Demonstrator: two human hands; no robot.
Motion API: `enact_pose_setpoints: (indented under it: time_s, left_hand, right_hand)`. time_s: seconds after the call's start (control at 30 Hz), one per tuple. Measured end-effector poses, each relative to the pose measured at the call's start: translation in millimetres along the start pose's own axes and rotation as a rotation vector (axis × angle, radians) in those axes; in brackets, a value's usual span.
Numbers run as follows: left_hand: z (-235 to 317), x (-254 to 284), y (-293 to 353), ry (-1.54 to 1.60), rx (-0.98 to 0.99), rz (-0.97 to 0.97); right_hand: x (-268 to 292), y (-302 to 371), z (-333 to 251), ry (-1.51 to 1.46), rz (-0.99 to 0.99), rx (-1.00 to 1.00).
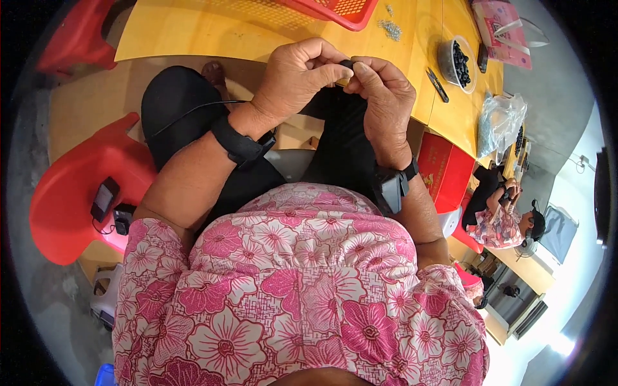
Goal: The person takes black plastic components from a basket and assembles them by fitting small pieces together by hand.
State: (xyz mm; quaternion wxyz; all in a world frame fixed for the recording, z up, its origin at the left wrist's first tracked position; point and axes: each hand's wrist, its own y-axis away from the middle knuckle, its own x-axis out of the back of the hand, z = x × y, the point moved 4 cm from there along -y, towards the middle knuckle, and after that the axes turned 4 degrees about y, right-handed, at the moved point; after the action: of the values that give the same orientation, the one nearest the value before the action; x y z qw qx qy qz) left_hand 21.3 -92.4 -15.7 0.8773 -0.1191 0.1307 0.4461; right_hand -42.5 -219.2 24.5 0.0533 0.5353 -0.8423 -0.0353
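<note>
Just over the near edge of the yellow table, my hands meet on a small black part [347,65]. My left hand [297,72] pinches it between thumb and fingertips. From the other side my right hand [385,91] closes its thumb and forefinger on the same part. The fingers cover most of it, so its exact kind cannot be made out. To the right of my hands, a clear round tub [444,62] holds many small black pieces [461,66]. A small pile of clear little pieces [390,29] lies on the table beyond my hands.
A red plastic basket [351,14] sits at the far table edge. On the right are a black-handled tool [438,85], a clear plastic bag [502,122] and a pink bag [505,35]. A red chair [77,186] stands left; another person [499,215] sits right.
</note>
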Motion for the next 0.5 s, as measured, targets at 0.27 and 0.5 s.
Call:
enact_pose_setpoints:
  time_s: [0.27, 0.5]
  left_hand:
    - [-1.6, 1.5, -0.9, -0.038, -0.045, 0.026]
    - [1.1, 1.0, 1.6, 0.086, 0.082, -0.038]
  right_hand:
    - [-1.2, -1.7, 7.2, -0.065, -0.036, -0.092]
    - [-1.8, 0.1, 6.7, 0.093, -0.025, 0.171]
